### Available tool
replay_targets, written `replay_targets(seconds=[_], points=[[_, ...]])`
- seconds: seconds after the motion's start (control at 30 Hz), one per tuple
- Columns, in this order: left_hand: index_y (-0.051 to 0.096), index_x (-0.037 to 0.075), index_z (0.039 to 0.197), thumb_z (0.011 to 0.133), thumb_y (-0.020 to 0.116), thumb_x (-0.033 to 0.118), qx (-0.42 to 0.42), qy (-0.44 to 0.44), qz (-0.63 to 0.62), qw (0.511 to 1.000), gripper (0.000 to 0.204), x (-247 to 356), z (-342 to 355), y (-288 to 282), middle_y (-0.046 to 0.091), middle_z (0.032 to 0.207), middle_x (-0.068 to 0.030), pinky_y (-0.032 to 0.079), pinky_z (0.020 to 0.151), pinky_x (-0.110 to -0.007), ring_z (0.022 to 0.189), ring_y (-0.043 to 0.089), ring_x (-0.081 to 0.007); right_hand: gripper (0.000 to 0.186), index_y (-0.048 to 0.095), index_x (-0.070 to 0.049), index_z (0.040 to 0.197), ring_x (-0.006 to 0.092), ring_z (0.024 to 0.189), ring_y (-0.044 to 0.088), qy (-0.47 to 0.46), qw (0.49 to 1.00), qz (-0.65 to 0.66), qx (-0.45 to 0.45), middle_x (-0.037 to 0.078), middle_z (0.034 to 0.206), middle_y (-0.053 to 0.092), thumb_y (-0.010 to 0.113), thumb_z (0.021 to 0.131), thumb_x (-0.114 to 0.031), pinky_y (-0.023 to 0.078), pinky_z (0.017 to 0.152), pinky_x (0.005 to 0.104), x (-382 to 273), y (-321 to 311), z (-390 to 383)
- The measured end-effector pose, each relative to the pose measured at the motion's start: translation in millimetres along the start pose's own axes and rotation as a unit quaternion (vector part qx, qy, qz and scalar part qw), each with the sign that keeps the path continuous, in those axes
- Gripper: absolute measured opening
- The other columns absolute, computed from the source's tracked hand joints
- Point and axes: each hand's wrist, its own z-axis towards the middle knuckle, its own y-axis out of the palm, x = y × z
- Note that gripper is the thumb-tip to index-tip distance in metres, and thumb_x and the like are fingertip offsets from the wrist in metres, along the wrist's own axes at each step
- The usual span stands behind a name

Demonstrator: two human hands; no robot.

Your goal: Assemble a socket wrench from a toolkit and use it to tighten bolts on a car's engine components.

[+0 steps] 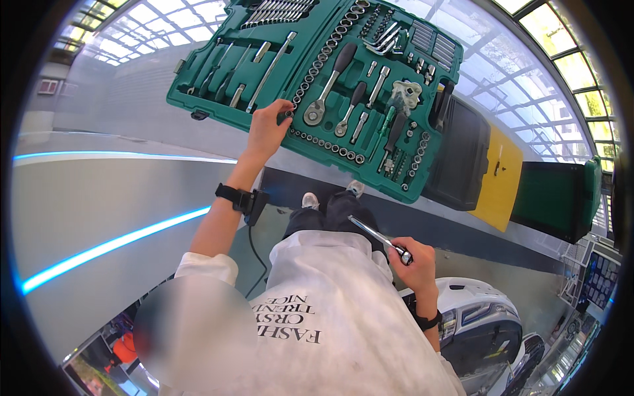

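Note:
My left hand (265,134) reaches to the near edge of an open green tool case (370,56). Its thumb and fingers pinch a small dark socket (287,115) at the lower end of a long row of sockets (318,65); whether that socket is clear of its recess I cannot tell. Low at my right side, my right hand (415,267) is closed round a chrome ratchet wrench (380,236), its bar pointing up and left in front of my legs. Inside the case lie a large ratchet (330,86) and a smaller ratchet (350,110).
The case rests on a pale glossy table (125,112). Right of it are a dark grey case (459,155), a yellow panel (498,175) and another green case (551,198). A white and black machine (479,317) stands behind my right arm. A cable (257,254) hangs from my left wrist device.

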Motion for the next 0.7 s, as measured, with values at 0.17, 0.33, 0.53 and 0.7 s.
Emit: replay_targets(seconds=[0.17,0.33,0.53,0.7], points=[[0.061,-0.002,0.098,0.072,0.066,-0.005,0.009,-0.068,0.053,0.996,0.026,4.5,0.2,6.8,0.068,0.095,-0.0142,0.05,0.082,-0.032,0.093,0.066,-0.0242,0.012,0.066,-0.004,0.082,0.0201,0.048,0.057,-0.104,0.994,0.037,-0.006,0.009,0.067,0.063,0.069,0.071,-0.007,0.044,0.047,0.0285,26.9,-17.9,44.0],[0.06,-0.002,0.096,0.069,0.067,-0.004,0.03,-0.093,0.027,0.995,0.028,13.0,1.4,6.3,0.066,0.097,-0.0148,0.049,0.081,-0.033,0.093,0.065,-0.0261,0.011,0.065,-0.004,0.08,0.019,0.045,0.057,-0.164,0.985,0.004,-0.048,0.008,0.069,0.065,0.07,0.07,-0.006,0.043,0.045,0.0275,44.1,-40.6,65.9],[0.06,0.002,0.09,0.071,0.068,0.0,-0.03,-0.088,0.181,0.979,0.02,14.4,-10.6,-5.5,0.055,0.091,-0.0119,0.046,0.075,-0.037,0.087,0.057,-0.0291,0.01,0.065,-0.004,0.078,0.0189,0.044,0.055,-0.121,0.991,0.044,-0.043,0.008,0.064,0.063,0.069,0.069,-0.006,0.042,0.044,0.0274,54.2,-59.9,80.4],[0.062,0.003,0.087,0.073,0.066,0.002,-0.056,-0.07,0.208,0.974,0.015,20.9,-5.4,-4.1,0.055,0.089,-0.0103,0.046,0.074,-0.038,0.087,0.058,-0.0303,0.009,0.065,-0.004,0.077,0.0187,0.043,0.055,-0.127,0.99,0.028,-0.051,0.007,0.064,0.063,0.069,0.069,-0.006,0.042,0.044,0.0274,56.2,-59.7,81.9]])
